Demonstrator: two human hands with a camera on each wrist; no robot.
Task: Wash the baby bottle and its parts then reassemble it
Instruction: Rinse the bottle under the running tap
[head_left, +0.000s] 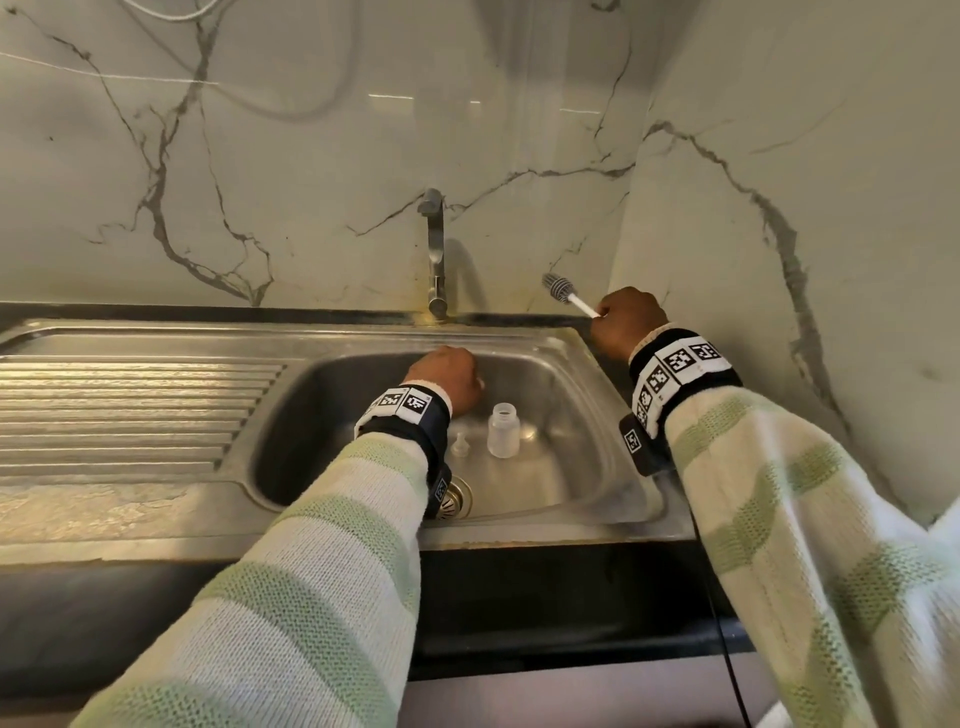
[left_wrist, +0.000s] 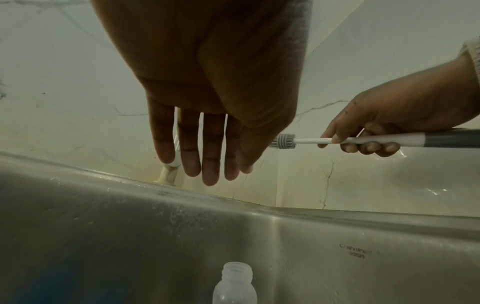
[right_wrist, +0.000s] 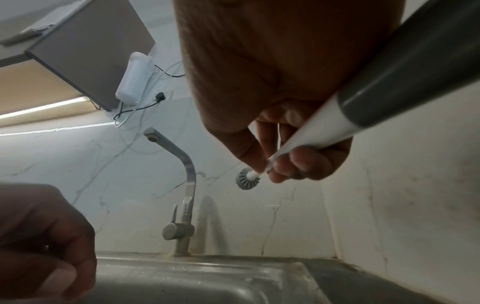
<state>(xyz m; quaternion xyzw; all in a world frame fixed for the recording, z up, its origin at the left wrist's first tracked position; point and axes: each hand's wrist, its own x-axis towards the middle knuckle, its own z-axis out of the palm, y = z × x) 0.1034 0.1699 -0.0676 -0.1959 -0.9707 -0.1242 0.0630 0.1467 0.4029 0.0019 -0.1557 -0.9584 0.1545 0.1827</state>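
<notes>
A clear baby bottle (head_left: 503, 430) (left_wrist: 235, 286) stands upright and uncapped on the floor of the steel sink (head_left: 582, 467). A small clear teat (head_left: 459, 446) sits just left of it. My left hand (head_left: 447, 382) (left_wrist: 207, 144) hovers over the basin above the bottle, fingers straight and holding nothing. My right hand (head_left: 626, 319) (right_wrist: 288, 162) grips a bottle brush (head_left: 569, 295) (left_wrist: 311, 141) (right_wrist: 248, 178) with a white and grey handle, raised at the sink's back right corner, its grey bristle head pointing toward the tap.
A steel tap (head_left: 435, 254) (right_wrist: 185, 185) rises behind the basin; no water shows. A ribbed drainboard (head_left: 130, 410) lies left. The drain (head_left: 453, 498) is near the basin's front. Marble walls close the back and right.
</notes>
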